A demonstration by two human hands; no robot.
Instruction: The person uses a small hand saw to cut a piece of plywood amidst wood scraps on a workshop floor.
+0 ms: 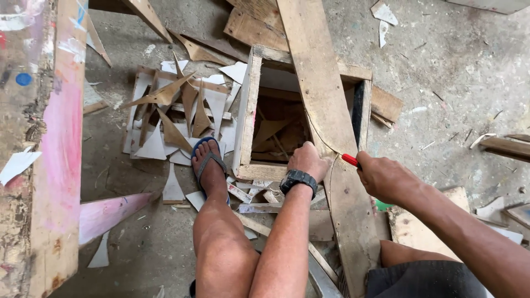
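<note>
Long wooden plank (326, 110): lies across an open wooden box (248, 116), running far to near. Looks stiff, fairly heavy, rough-edged; best held flat near its edge. Left hand (307, 160) presses it, fingers curled. Right hand (383, 176) grasps a red-handled tool (350, 160).

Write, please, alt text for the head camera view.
The left hand steadies a long wooden plank laid across an open wooden box frame, while the right hand holds a red-handled tool against it. Wood scraps litter the concrete floor.
</note>
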